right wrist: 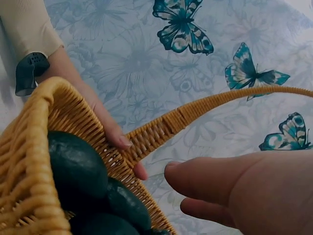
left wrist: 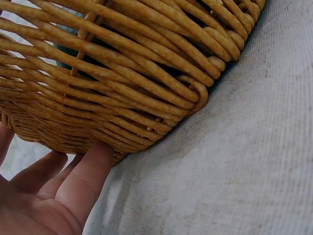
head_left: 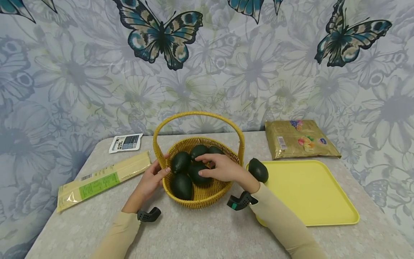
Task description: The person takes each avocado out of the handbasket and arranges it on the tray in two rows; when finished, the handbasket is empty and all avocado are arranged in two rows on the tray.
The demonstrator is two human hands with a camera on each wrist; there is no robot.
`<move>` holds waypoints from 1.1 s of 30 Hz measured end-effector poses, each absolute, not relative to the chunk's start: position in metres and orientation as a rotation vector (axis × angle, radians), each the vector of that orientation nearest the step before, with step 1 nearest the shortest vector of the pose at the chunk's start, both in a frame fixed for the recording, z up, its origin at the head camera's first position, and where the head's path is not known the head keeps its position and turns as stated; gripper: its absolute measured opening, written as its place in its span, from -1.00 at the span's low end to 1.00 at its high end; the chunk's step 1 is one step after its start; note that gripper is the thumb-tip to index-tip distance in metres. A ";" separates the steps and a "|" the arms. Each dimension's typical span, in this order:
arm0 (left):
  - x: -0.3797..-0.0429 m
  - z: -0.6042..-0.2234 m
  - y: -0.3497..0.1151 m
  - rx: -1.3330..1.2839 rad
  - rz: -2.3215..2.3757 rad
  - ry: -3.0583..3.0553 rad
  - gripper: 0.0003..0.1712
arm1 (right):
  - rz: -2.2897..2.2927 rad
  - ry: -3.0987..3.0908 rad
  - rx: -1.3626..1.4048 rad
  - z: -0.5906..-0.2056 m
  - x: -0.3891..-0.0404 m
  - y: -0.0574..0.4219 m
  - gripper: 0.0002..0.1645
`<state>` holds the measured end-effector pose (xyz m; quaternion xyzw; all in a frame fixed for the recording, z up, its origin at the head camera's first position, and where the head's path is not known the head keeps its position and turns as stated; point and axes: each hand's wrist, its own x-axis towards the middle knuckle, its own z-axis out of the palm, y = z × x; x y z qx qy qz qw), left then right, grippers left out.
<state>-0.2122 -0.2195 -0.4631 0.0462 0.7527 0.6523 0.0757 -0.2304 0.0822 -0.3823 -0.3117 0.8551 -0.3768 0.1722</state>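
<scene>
A yellow wicker basket (head_left: pixel 201 203) with a tall arched handle (head_left: pixel 197 113) holds several dark green avocados (head_left: pixel 182 187). My left hand (head_left: pixel 151 182) grips the basket's left side at the handle's base, thumb over the rim; in the left wrist view its fingers (left wrist: pixel 88 176) press the woven outside. Over the basket's middle is my right hand (head_left: pixel 223 168), fingers extended above one avocado (head_left: pixel 198 174). Thumb and fingers look apart in the right wrist view, with nothing held between them. Another avocado (head_left: pixel 258 170) lies at the upper left corner of a yellow tray (head_left: pixel 307 194).
Behind the tray lies a gold packet (head_left: pixel 304 140) with fruit pictures. A long, pale yellow packet with a green label (head_left: pixel 100 184) lies left of the basket. Farther back is a small white-and-dark packet (head_left: pixel 126 143). The patterned wall stands behind the table.
</scene>
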 end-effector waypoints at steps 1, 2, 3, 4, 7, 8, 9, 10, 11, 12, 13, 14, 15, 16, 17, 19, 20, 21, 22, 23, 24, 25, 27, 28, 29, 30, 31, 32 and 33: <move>-0.212 -0.463 -0.219 0.137 1.960 2.257 -0.30 | -1.068 2.428 -0.879 -0.384 -0.232 0.081 -0.38; -0.212 -0.462 -0.219 0.139 1.963 2.256 -0.30 | -1.064 2.434 -0.876 -0.386 -0.233 0.080 -0.38; -0.212 -0.462 -0.220 0.139 1.965 2.254 -0.30 | -1.056 2.441 -0.879 -0.387 -0.233 0.080 -0.38; -0.212 -0.462 -0.220 0.142 1.968 2.252 -0.30 | -1.054 2.443 -0.884 -0.389 -0.234 0.079 -0.39; -0.211 -0.461 -0.220 0.135 1.971 2.248 -0.30 | -1.041 2.445 -0.918 -0.392 -0.235 0.076 -0.40; -0.211 -0.461 -0.220 0.137 1.973 2.246 -0.30 | -1.038 2.446 -0.932 -0.393 -0.235 0.075 -0.42; -0.211 -0.461 -0.220 0.137 1.976 2.243 -0.30 | -1.035 2.444 -0.943 -0.394 -0.235 0.075 -0.43; -0.211 -0.461 -0.220 0.136 1.978 2.240 -0.30 | -1.035 2.442 -0.955 -0.395 -0.235 0.074 -0.44; -0.211 -0.461 -0.220 0.136 1.979 2.239 -0.30 | -1.030 2.445 -0.964 -0.395 -0.235 0.074 -0.46; -0.211 -0.461 -0.220 0.136 1.980 2.238 -0.30 | -1.027 2.447 -0.969 -0.396 -0.235 0.074 -0.47; -0.212 -0.461 -0.220 0.137 1.980 2.238 -0.30 | -1.021 2.455 -0.973 -0.397 -0.235 0.073 -0.48; -0.212 -0.461 -0.220 0.136 1.980 2.238 -0.30 | -1.014 2.462 -0.977 -0.397 -0.235 0.073 -0.50; -0.212 -0.461 -0.220 0.136 1.981 2.239 -0.30 | -1.006 2.469 -0.975 -0.397 -0.235 0.073 -0.51; -0.212 -0.461 -0.220 0.136 1.982 2.239 -0.30 | -1.003 2.477 -0.970 -0.397 -0.235 0.073 -0.52; -0.212 -0.461 -0.219 0.139 1.984 2.238 -0.30 | -1.001 2.481 -0.963 -0.397 -0.234 0.072 -0.52; -0.212 -0.461 -0.219 0.138 1.983 2.237 -0.30 | -1.002 2.487 -0.948 -0.397 -0.234 0.072 -0.53; -0.212 -0.460 -0.219 0.138 1.985 2.234 -0.30 | -1.004 2.489 -0.941 -0.397 -0.234 0.072 -0.53; -0.212 -0.460 -0.219 0.138 1.985 2.233 -0.30 | -1.004 2.492 -0.933 -0.397 -0.233 0.072 -0.52; -0.212 -0.460 -0.219 0.138 1.985 2.230 -0.30 | -1.002 2.498 -0.930 -0.398 -0.234 0.071 -0.52; -0.212 -0.460 -0.219 0.137 1.985 2.227 -0.30 | -0.999 2.502 -0.931 -0.398 -0.234 0.071 -0.52; -0.211 -0.460 -0.219 0.135 1.985 2.223 -0.30 | -0.992 2.509 -0.932 -0.399 -0.234 0.071 -0.52; -0.211 -0.460 -0.219 0.136 1.988 2.220 -0.30 | -0.985 2.519 -0.939 -0.399 -0.234 0.071 -0.52; -0.211 -0.460 -0.219 0.133 1.991 2.213 -0.30 | -0.974 2.536 -0.950 -0.400 -0.234 0.070 -0.53; -0.211 -0.460 -0.219 0.133 1.994 2.210 -0.30 | -0.971 2.545 -0.957 -0.401 -0.234 0.070 -0.54; -0.211 -0.460 -0.219 0.131 1.996 2.207 -0.30 | -0.970 2.550 -0.962 -0.401 -0.234 0.070 -0.54; -0.211 -0.460 -0.219 0.132 1.998 2.206 -0.30 | -0.967 2.554 -0.967 -0.402 -0.234 0.070 -0.55; -0.211 -0.460 -0.219 0.132 1.998 2.205 -0.30 | -0.965 2.557 -0.969 -0.403 -0.234 0.070 -0.55; -0.211 -0.460 -0.219 0.131 1.997 2.206 -0.30 | -0.962 2.561 -0.969 -0.403 -0.234 0.070 -0.56; -0.212 -0.461 -0.219 0.132 1.996 2.207 -0.30 | -0.958 2.564 -0.974 -0.404 -0.234 0.070 -0.56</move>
